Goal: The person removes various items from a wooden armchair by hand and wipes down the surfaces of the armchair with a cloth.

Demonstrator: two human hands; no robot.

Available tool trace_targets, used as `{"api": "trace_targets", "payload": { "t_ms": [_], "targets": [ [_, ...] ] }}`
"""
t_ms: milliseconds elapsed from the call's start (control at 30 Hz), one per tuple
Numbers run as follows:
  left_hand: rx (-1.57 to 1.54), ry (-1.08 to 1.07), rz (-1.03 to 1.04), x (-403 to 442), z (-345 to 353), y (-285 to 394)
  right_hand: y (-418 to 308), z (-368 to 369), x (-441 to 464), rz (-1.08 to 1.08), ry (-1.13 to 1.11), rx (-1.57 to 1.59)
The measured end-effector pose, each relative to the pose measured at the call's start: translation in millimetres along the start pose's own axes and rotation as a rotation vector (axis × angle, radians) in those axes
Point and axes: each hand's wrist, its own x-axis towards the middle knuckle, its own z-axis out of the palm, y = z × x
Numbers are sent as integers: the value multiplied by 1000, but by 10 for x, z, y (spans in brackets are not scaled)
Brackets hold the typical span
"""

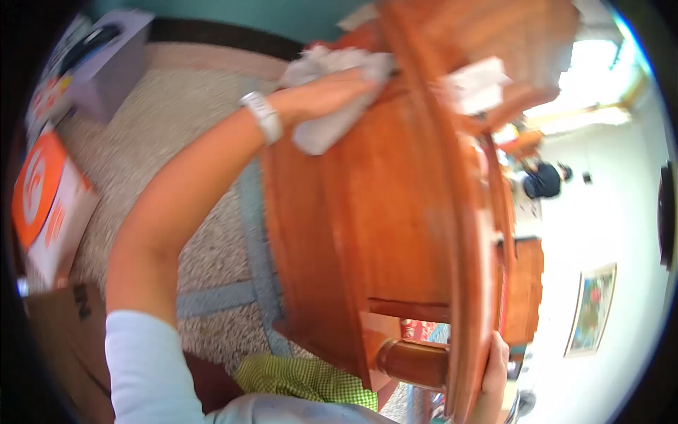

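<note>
The view is turned sideways, with the floor on the left. My left hand (328, 95), with a white band (263, 117) on its wrist, presses a whitish cloth (318, 134) against the side of a reddish-brown wooden piece of furniture (395, 205). The cloth bunches around the fingers and is blurred by motion. My right hand (494, 371) rests on the top near the rounded edge (462, 283), fingers laid along it and partly hidden. Close by, a turned wooden post (417, 362) stands beneath the top.
White papers (477, 85) lie on the wooden top. An orange and white box (53, 205), a purple box (113, 67) and a brown carton (63, 332) stand on the speckled floor (191, 106). A person (544, 180) in dark clothing is farther off. A framed picture (590, 311) hangs on the wall.
</note>
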Motion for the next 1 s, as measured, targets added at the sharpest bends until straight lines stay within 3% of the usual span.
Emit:
{"api": "trace_targets", "payload": {
  "t_ms": [33, 100, 133, 167, 233, 367, 467, 533, 633, 700, 800, 867, 900, 967, 1000],
  "targets": [
    [-36, -59, -96, -42, 54, 134, -331, 215, -82, -87, -15, -236],
    [-430, -25, -412, 108, 59, -6, -350, 217, -74, -148, 10, -328],
    [-946, -160, -394, 194, 6, -118, -367, 210, -75, -141, -13, -305],
    [-866, -20, -419, 254, 19, -253, -380, 205, -62, -134, -51, -285],
    [-430, -185, -583, 479, 42, -216, -377, 196, -59, -122, -36, -264],
    [-382, -179, -668, 708, 234, 111, -334, 130, -45, -123, -36, -313],
    [-297, -158, -583, 758, 283, 81, -375, 142, -55, -132, -54, -357],
    [-148, -160, -297, 683, 272, 47, -449, 191, -66, -113, -69, -330],
    [-312, -115, -333, 761, 361, -113, -385, 209, -62, -115, -26, -258],
    [-214, -121, -319, 1040, 489, -779, -361, 198, -65, -105, -9, -249],
    [-70, -186, -331, 1069, 382, -802, -335, 171, -58, -91, -41, -208],
    [-116, -181, -407, 857, 325, -414, -335, 155, -58, -96, -47, -245],
    [127, -156, -305, 988, 396, -869, -347, 172, -69, -95, -65, -248],
    [454, -189, -152, 778, 302, -776, -358, 216, -83, -181, 32, -266],
    [465, -185, -192, 645, 294, -648, -304, 131, -53, -160, -5, -301]
  ]
}}
